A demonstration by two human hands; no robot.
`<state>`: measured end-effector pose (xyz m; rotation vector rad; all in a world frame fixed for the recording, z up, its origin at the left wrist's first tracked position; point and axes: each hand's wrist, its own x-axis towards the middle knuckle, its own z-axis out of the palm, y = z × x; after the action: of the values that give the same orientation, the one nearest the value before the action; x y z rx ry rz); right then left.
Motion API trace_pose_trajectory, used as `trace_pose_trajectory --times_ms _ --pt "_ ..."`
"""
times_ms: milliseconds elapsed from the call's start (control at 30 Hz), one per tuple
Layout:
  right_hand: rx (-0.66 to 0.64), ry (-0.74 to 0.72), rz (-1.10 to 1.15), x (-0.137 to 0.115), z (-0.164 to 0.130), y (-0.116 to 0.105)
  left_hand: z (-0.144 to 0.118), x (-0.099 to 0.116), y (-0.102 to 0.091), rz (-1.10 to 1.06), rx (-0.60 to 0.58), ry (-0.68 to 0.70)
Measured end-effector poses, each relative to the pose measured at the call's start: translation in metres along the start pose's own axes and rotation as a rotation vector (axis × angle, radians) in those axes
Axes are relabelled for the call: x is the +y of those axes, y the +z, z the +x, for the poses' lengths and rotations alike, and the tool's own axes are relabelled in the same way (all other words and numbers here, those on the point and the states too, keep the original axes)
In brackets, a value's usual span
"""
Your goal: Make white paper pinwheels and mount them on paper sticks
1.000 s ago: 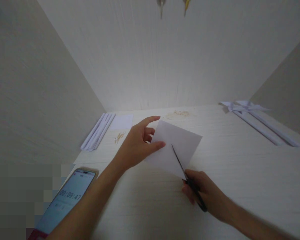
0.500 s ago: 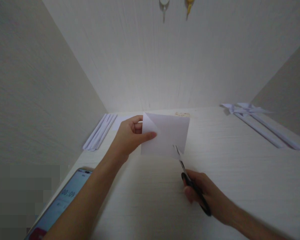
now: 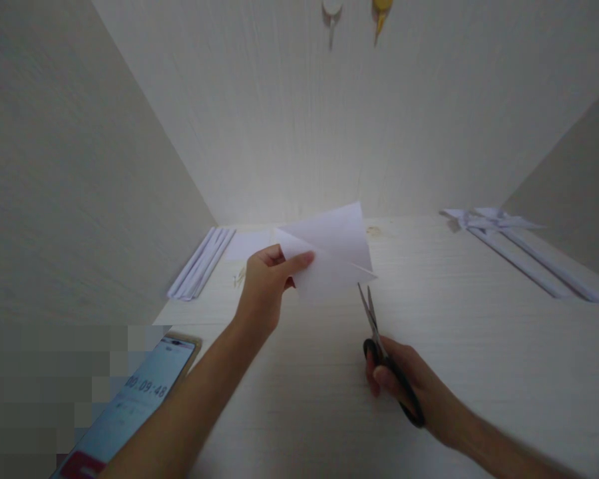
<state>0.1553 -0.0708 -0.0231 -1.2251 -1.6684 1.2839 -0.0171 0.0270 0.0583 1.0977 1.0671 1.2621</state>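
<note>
The pale wooden table (image 3: 479,346) sits boxed in by 3 upright panels: one on the left, one on the right, and a back wall from which 2 small hooks (image 3: 355,14) hang at the top. The middle of the tabletop, under and in front of the hands, lies bare. Along the left edge lies a bundle of folded white paper strips (image 3: 199,264), with a small flat white sheet (image 3: 247,245) just beside it. Near the right panel lie white paper pinwheels (image 3: 509,241) on long sticks. A phone (image 3: 134,406) showing a running timer rests at the near left corner.

The left hand (image 3: 267,289) pinches the left edge of a folded white paper (image 3: 332,256) between thumb and curled fingers, holding it raised above the table, tilted. The right hand (image 3: 409,386) is closed through the black handles of the scissors (image 3: 379,346). Their blades stand slightly apart, tips pointing up just below the paper's lower right edge, not touching it.
</note>
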Motion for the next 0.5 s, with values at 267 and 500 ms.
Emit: trace_pose_trajectory --times_ms 267,500 --pt "0.374 -0.005 0.295 0.007 0.009 0.000 -0.011 -0.029 0.018 -0.002 0.030 0.034" --pt "0.680 0.053 0.533 0.009 0.019 -0.006 -0.026 -0.054 0.030 0.048 -0.040 -0.185"
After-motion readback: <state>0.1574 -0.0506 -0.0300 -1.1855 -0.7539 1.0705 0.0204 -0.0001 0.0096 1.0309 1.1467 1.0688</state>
